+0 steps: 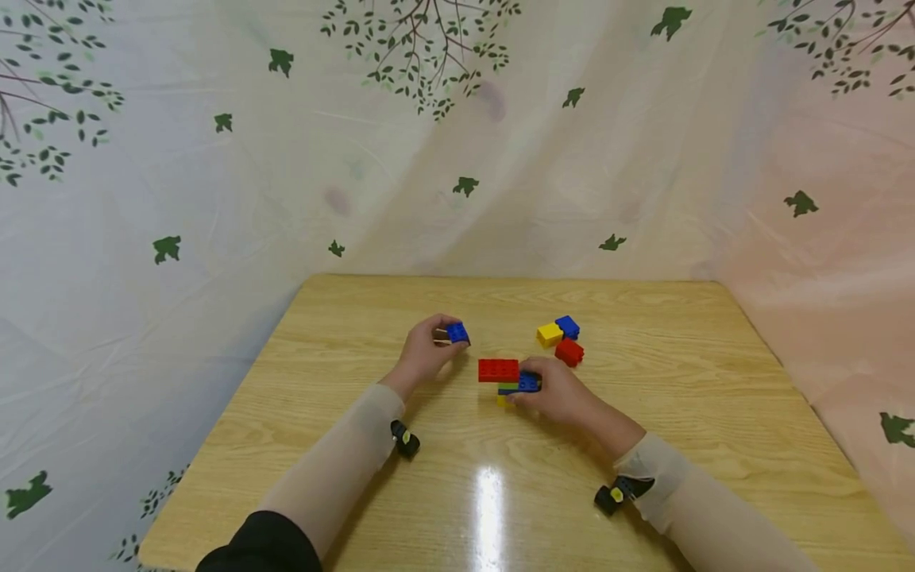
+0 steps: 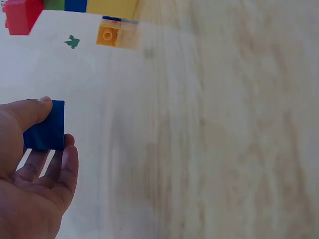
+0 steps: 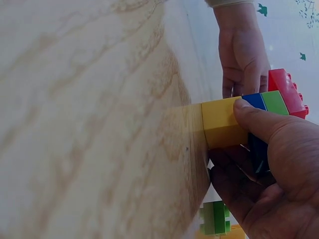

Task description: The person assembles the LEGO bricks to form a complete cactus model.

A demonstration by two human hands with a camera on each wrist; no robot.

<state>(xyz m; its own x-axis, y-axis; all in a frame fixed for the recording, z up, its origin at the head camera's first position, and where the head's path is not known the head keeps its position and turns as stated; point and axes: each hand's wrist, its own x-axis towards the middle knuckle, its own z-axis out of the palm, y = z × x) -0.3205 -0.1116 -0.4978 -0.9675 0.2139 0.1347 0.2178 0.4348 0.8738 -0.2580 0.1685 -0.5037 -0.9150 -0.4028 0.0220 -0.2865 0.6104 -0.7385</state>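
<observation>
My left hand [image 1: 425,353] pinches a blue toy brick [image 1: 457,333] between thumb and fingers, above the table and left of a brick stack. In the left wrist view, the thumb lies over one flat side of that brick [image 2: 52,127]. With thumb and fingers, my right hand [image 1: 561,389] grips the low part of the stack, which stands on the table. Its yellow brick [image 3: 222,122] is lowest, followed by a blue brick [image 1: 529,382], a green brick [image 3: 275,102] and a red brick [image 1: 498,370] on top, jutting out to the left. Fingers partly hide the blue layer.
Behind the right hand lie a loose yellow brick [image 1: 550,334], a blue brick [image 1: 568,326] and a red brick [image 1: 569,352], close together. A green brick [image 3: 214,217] shows below the fingers in the right wrist view. The wooden table [image 1: 400,298] meets a leaf-patterned sheet at its back.
</observation>
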